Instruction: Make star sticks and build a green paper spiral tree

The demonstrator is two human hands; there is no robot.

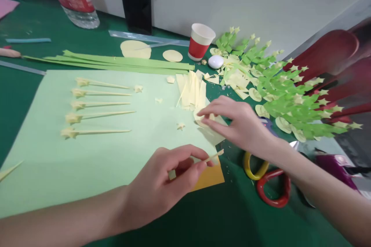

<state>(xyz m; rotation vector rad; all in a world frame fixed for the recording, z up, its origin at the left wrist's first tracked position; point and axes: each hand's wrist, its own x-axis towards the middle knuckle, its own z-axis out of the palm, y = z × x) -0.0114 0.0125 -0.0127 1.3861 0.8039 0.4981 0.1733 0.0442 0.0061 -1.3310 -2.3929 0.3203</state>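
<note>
My left hand (174,179) pinches a thin pale-yellow paper stick (214,156) between thumb and forefinger, its end pointing right. My right hand (239,123) hovers at a pale-yellow round paper piece (198,117); thumb and forefinger are slightly apart, and I see nothing held between them. Beside that hand lies a stack of pale-yellow paper strips (193,88). Small folded paper stars, one here (181,126) and another star (138,88), rest on the light-green sheet (116,166). Several star-topped paper sticks (101,132) lie in a row on its left side.
Green paper plants with stars (290,96) stand at the right. Scissors (274,187) lie under my right forearm. Behind the sheet are long green strips (116,61), a paper cup (199,42), a white egg-shaped object (216,61), paper scraps (236,77) and a bottle (77,0).
</note>
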